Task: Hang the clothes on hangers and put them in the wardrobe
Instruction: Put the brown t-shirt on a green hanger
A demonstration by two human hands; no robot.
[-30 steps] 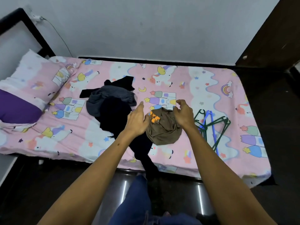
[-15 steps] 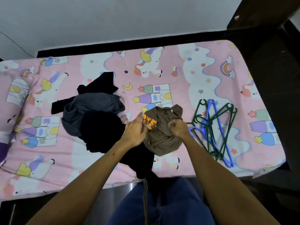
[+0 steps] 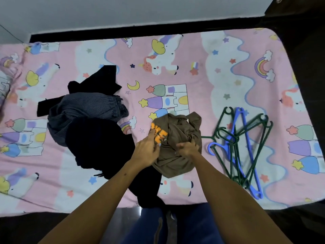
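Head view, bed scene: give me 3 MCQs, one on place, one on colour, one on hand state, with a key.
1. Where do the hangers lie relative to the brown shirt?
A. To its right on the bed sheet
B. Under the dark clothes pile
C. On the floor

2. What colour is the print on the brown shirt?
A. White
B. Orange
C. Green

3. What is the right hand doing?
A. Lifting a hanger
B. Resting flat on the sheet
C. Gripping the brown shirt

Key:
1 A, green and blue hangers lie right of the shirt.
2 B, orange letters show beside the left hand.
3 C, its fingers bunch the brown fabric.
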